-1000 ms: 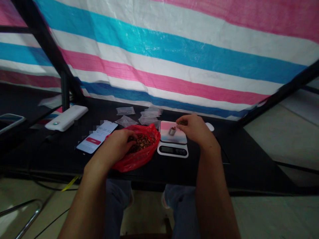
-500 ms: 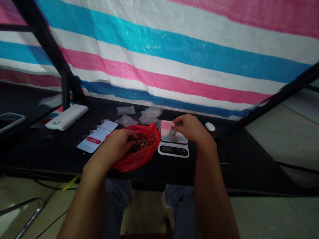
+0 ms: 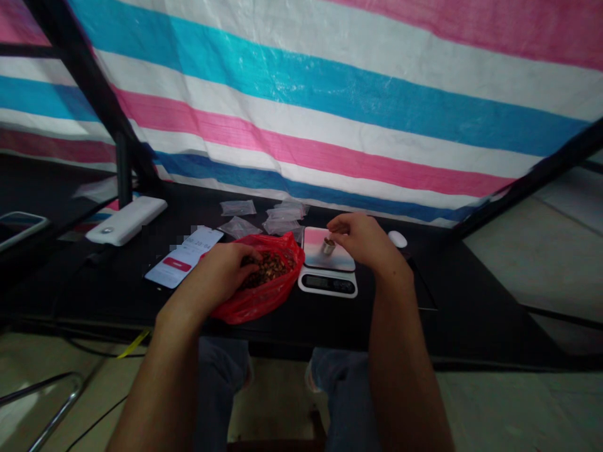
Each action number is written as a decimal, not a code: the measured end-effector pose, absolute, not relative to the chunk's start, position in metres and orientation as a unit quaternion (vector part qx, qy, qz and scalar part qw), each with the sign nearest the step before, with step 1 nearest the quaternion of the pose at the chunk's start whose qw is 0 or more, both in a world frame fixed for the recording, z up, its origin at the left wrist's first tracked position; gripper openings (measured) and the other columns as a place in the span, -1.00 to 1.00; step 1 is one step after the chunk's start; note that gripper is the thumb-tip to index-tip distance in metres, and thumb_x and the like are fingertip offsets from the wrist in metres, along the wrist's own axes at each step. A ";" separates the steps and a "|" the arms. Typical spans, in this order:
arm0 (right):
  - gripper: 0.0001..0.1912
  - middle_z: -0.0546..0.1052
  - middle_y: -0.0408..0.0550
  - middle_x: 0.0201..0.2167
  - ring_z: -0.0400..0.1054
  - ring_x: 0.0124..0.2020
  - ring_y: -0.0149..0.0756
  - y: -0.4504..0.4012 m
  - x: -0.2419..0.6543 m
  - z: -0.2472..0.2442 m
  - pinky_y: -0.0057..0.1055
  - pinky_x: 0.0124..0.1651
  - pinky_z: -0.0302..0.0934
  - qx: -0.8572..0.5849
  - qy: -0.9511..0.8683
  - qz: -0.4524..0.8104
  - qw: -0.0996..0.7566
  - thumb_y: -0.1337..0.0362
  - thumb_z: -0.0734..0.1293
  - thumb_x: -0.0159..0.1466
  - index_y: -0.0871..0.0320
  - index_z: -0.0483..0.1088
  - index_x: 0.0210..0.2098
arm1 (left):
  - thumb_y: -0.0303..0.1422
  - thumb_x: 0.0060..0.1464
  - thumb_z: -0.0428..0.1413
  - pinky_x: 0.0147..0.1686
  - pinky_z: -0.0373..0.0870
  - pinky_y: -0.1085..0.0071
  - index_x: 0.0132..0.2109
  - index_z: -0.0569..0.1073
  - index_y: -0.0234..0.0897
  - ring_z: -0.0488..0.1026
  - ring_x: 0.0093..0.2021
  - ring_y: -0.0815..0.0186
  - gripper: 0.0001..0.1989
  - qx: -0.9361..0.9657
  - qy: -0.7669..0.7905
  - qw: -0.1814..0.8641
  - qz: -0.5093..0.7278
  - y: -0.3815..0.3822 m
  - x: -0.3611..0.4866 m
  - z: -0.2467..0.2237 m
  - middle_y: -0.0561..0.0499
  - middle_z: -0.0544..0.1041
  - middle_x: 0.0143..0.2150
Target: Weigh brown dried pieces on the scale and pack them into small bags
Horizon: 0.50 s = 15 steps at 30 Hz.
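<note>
Brown pieces [image 3: 266, 269] lying in red plastic bag [image 3: 249, 309], half-closed left hand [image 3: 221, 276] digging in; curled right hand [image 3: 362, 242] hovering above metal cup [image 3: 328, 247] on kitchen scale [image 3: 327, 284], hold unclear.

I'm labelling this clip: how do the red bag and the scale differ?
The red plastic bag is soft and crumpled, while the digital scale is rigid and flat. The bag holds brown pieces with the left hand in them; the scale carries a small metal cup beneath the right hand. Only the scale has a display. Both sit side by side on the black table.
</note>
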State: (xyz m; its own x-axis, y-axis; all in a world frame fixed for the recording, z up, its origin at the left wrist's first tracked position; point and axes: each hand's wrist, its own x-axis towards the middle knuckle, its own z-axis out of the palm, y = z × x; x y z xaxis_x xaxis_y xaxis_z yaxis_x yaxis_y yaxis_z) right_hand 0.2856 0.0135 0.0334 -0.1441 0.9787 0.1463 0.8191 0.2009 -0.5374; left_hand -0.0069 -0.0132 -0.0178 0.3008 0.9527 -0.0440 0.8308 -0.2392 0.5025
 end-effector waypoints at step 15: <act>-0.70 0.66 0.24 0.07 0.56 0.12 -0.02 -0.024 0.167 0.012 -0.25 0.10 0.39 -0.490 -0.850 0.185 0.056 0.45 0.42 0.32 0.29 0.59 0.04 | -0.41 0.17 0.13 0.06 0.47 0.30 0.06 0.67 -0.18 0.64 0.03 0.09 -0.65 0.784 0.560 0.226 0.142 -0.013 -0.005 -0.014 -0.08 0.72 0.07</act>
State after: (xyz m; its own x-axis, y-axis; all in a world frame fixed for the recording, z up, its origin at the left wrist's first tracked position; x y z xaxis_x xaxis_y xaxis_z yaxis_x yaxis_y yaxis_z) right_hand 0.1670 -0.0239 0.0120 -0.5139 0.8536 -0.0849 0.8120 0.4522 -0.3691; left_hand -0.0050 -0.0135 -0.0142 0.3319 0.9428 -0.0312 0.8144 -0.2697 0.5138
